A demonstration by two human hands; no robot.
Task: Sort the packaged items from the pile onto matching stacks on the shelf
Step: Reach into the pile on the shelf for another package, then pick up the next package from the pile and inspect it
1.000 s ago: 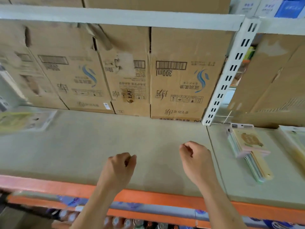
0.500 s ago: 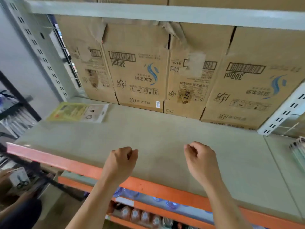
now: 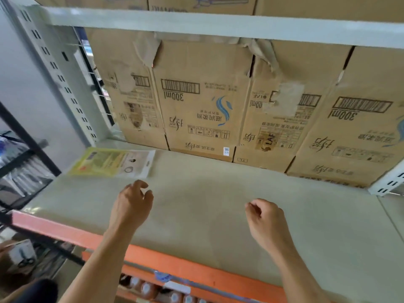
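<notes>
Both hands hover empty over the bare shelf board (image 3: 218,206), the left hand (image 3: 131,206) loosely open near a yellow packaged item (image 3: 111,161) lying flat at the back left, the right hand (image 3: 265,221) loosely curled; no pile shows, so sorting looks barely begun.

Flat yellow-and-white packaged item (image 3: 111,162) lying face-up at the far left of the shelf (image 3: 218,206), near the back, just in front of the leftmost carton. Yellow-green printed card on the left half, pale clear-fronted section on the right showing small dark rings. Print too blurred to read.
</notes>
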